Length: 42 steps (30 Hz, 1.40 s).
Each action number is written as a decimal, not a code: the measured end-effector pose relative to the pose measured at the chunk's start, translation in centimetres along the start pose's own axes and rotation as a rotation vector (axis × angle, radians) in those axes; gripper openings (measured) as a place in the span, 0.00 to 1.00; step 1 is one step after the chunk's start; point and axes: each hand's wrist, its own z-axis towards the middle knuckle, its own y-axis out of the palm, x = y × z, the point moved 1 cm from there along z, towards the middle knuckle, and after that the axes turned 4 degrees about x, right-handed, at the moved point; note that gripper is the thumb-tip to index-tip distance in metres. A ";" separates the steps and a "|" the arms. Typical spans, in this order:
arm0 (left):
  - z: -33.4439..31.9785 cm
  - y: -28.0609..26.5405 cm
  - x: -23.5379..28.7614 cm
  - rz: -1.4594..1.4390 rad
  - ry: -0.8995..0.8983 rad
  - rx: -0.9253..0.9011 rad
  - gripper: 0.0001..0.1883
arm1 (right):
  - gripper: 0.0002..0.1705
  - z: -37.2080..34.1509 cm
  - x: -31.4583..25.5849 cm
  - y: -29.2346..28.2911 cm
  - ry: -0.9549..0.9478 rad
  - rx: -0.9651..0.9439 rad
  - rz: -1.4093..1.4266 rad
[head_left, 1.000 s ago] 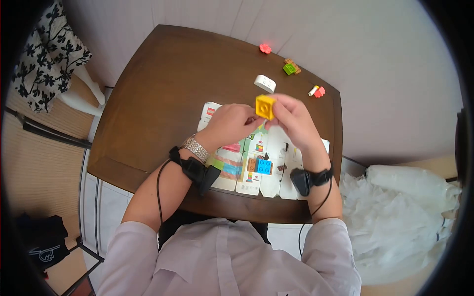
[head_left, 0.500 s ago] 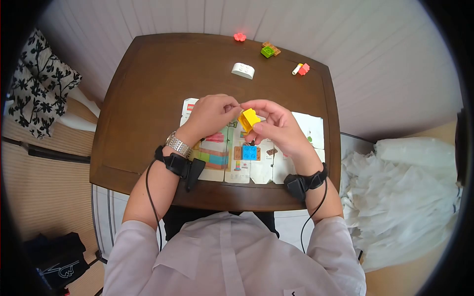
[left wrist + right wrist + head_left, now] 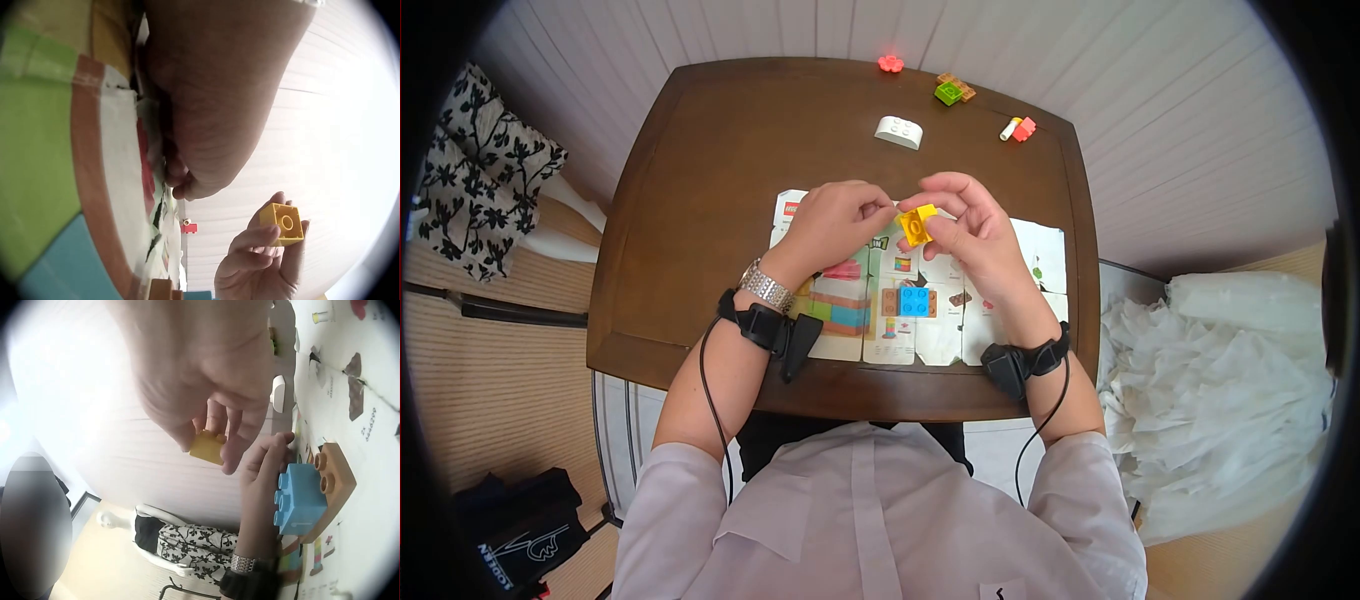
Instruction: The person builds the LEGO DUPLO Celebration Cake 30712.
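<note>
The right hand (image 3: 978, 232) pinches a yellow brick (image 3: 917, 225) between thumb and fingers, its hollow underside showing in the head view and the left wrist view (image 3: 289, 224). Over the printed sheet (image 3: 1040, 250), the left hand (image 3: 837, 222) has its fingers curled, close to the yellow brick; nothing shows in its grip. Nearer the person, a blue brick (image 3: 914, 301) sits on a brown plate (image 3: 889, 302) on the sheet. In the right wrist view the blue brick (image 3: 301, 499) stands on the brown plate (image 3: 340, 481).
Toward the far side of the table (image 3: 730, 130) lie a white curved brick (image 3: 899, 131), a pink flower piece (image 3: 890, 63), a green brick (image 3: 947, 93) against a brown piece, and a red piece (image 3: 1024, 129) beside a small white-and-yellow one.
The right hand has turned the yellow brick about and brought it lower over the sheet than a second ago. The left hand stays close by with curled fingers. The head view has shifted.
</note>
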 end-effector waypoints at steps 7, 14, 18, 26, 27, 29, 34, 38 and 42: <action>0.0 0.0 -0.2 0.012 0.019 0.006 0.12 | 0.29 0.2 1.3 0.5 -0.104 -0.024 -0.110; -0.1 -0.2 0.1 0.023 0.008 0.000 0.11 | 0.27 -0.4 -0.1 1.1 -0.022 -0.016 -0.123; 0.0 -0.2 0.0 0.035 0.016 -0.002 0.11 | 0.27 -0.4 0.4 1.0 -0.067 0.008 -0.187; 0.0 0.1 -0.3 -0.031 0.020 0.021 0.10 | 0.25 2.1 0.7 -2.7 -0.145 0.388 -1.004; -0.1 0.1 -0.4 -0.031 0.025 0.022 0.10 | 0.25 2.5 0.8 -3.2 -0.148 0.392 -1.006; -0.1 0.2 -0.6 -0.022 0.040 0.037 0.10 | 0.24 3.4 0.7 -4.0 -0.209 0.418 -1.169; 0.0 0.4 -0.8 -0.022 0.042 0.041 0.11 | 0.27 4.8 -0.3 -4.1 -0.052 0.350 -1.296; 0.0 0.3 -0.8 -0.004 0.051 0.045 0.11 | 0.34 6.0 -1.0 -3.2 -0.053 0.374 -1.490; 0.0 0.1 -0.5 -0.002 0.058 0.030 0.10 | 0.36 8.3 -2.2 -1.7 -0.111 0.319 -1.511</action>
